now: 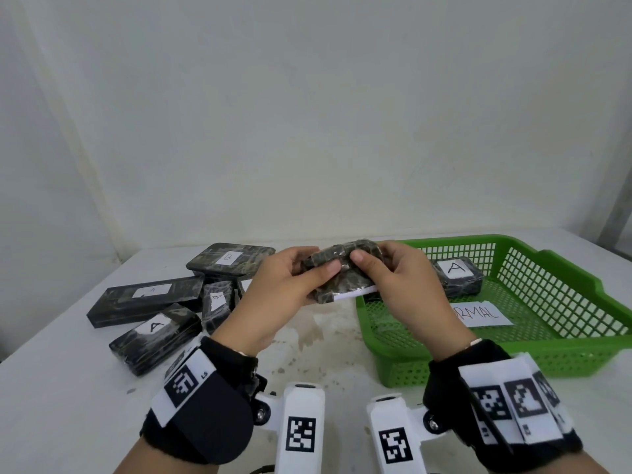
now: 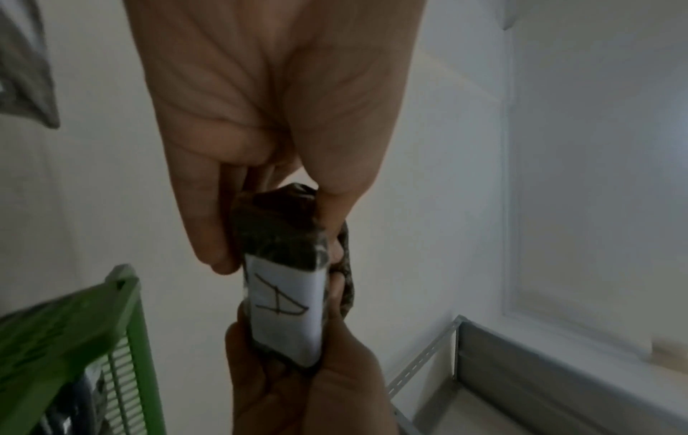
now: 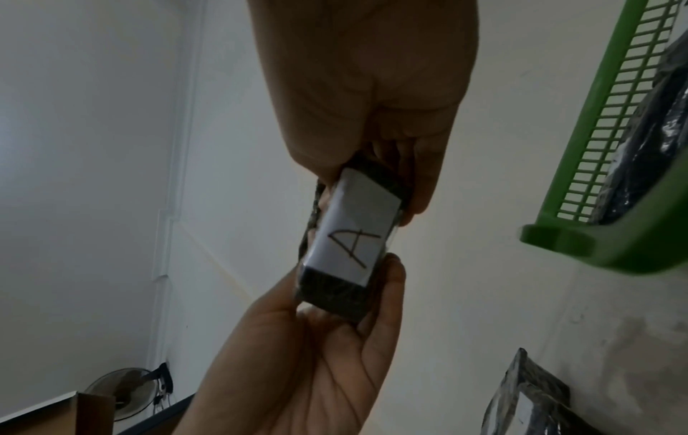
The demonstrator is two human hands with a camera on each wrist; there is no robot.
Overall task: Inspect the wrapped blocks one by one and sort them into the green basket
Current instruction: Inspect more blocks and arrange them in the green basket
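Both hands hold one dark wrapped block above the table, between the pile and the green basket. My left hand grips its left end and my right hand grips its right end, thumbs on top. Its white label with an "A" faces down, showing in the left wrist view on the block and in the right wrist view on the block. Another "A" block lies inside the basket at its far left. Several wrapped blocks marked "A" or "B" lie piled at the left.
A paper slip reading "…RMAL" lies on the basket floor. The white table has stains near the middle. A plain wall stands close behind the table. Basket rim is near the held block.
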